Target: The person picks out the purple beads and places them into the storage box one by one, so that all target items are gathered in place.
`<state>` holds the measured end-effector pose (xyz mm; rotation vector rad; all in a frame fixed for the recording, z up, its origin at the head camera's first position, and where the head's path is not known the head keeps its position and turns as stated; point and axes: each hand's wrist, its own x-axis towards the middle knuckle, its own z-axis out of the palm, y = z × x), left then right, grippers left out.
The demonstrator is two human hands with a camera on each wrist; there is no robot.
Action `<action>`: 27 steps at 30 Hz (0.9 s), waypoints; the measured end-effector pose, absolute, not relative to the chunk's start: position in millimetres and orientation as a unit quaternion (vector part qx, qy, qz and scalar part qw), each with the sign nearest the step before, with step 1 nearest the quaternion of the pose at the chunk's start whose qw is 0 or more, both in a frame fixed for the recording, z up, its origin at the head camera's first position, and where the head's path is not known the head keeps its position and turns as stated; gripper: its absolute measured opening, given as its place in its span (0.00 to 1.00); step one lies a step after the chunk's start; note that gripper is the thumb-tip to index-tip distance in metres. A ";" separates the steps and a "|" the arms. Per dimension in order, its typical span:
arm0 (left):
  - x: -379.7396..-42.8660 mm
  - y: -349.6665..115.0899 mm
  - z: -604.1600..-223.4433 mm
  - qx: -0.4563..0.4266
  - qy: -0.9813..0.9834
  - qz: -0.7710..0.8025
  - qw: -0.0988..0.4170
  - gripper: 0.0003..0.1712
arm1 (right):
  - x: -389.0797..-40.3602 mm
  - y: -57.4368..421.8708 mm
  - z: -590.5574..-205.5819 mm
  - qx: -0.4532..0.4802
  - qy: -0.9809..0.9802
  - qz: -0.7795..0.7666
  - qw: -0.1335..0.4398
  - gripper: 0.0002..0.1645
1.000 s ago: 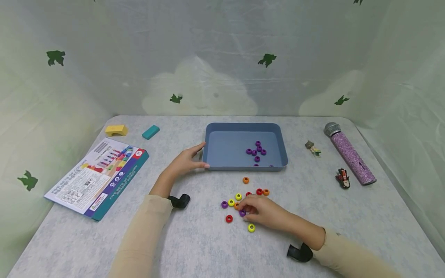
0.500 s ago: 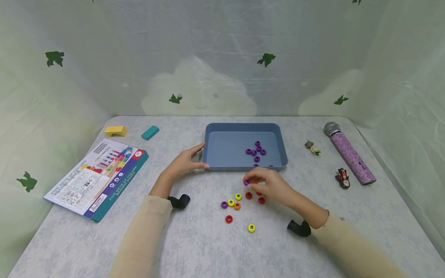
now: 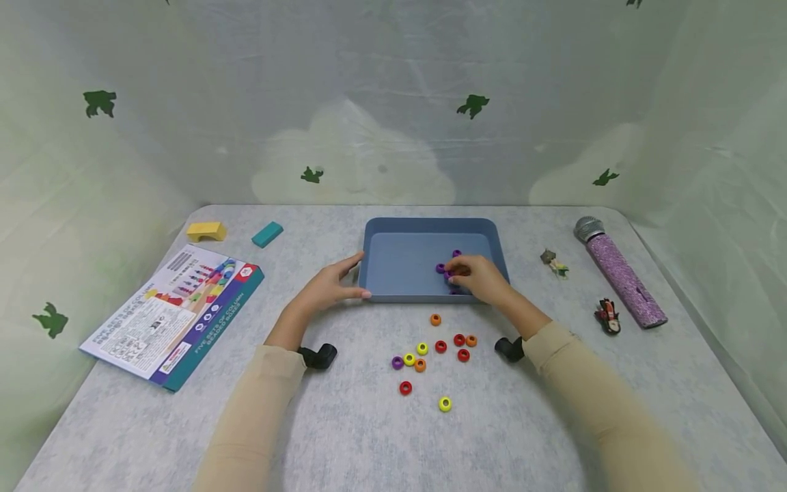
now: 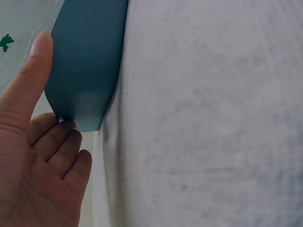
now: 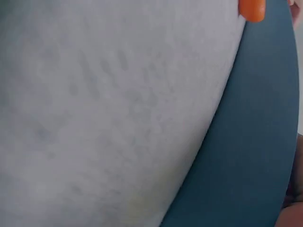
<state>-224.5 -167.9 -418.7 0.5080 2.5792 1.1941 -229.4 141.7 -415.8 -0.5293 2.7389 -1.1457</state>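
My left hand (image 3: 328, 285) rests against the left side of a blue tray (image 3: 393, 298), thumb and fingers spread apart. In the left wrist view its straight thumb and loosely bent fingers touch the tray's outer wall (image 4: 87, 71). Over the tray's right part, my right hand (image 3: 482, 279) pinches a purple bead (image 3: 447, 276) between thumb and index finger. Other purple beads lie about those fingertips, partly covered by the hand. In front of the tray are loose beads: an orange bead (image 3: 435, 319), a red bead (image 3: 463, 355), a yellow bead (image 3: 445, 404), a purple bead (image 3: 397, 363) and several more.
At the left lie a flat printed box (image 3: 172, 314), a yellow arch block (image 3: 206, 231) and a teal block (image 3: 267, 234). A glittery microphone (image 3: 621, 273) and two small figurines, one green (image 3: 555, 263) and one red-black (image 3: 607, 317), lie at the right.
My right hand picked a purple bead off the table among the loose ones and carried it forward over the front wall into the tray. My left hand has stayed at the tray.
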 end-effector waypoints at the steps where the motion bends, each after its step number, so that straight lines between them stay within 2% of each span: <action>1: -224.5 -167.9 -418.8 0.174 0.886 0.410 0.127 0.52 | -231.3 141.1 -416.4 -0.174 0.909 -0.371 0.072 0.12; 7: -224.6 -168.2 -419.4 0.165 0.889 0.409 0.124 0.52 | -235.7 137.6 -415.3 -0.174 0.916 -0.348 0.102 0.10; 12: -224.9 -168.0 -419.7 0.170 0.888 0.408 0.127 0.53 | -229.5 138.0 -410.3 -0.181 0.907 -0.369 0.091 0.14; 16: -224.7 -167.4 -419.7 0.169 0.887 0.409 0.129 0.53 | -211.0 135.5 -396.8 -0.236 0.880 -0.408 0.054 0.19; 20: -224.2 -167.3 -419.0 0.168 0.886 0.412 0.130 0.53 | -179.9 124.0 -378.7 -0.300 0.848 -0.436 0.028 0.21; 27: -224.3 -166.8 -418.9 0.163 0.886 0.413 0.131 0.52 | -148.6 103.0 -391.1 -0.375 0.809 -0.446 0.085 0.22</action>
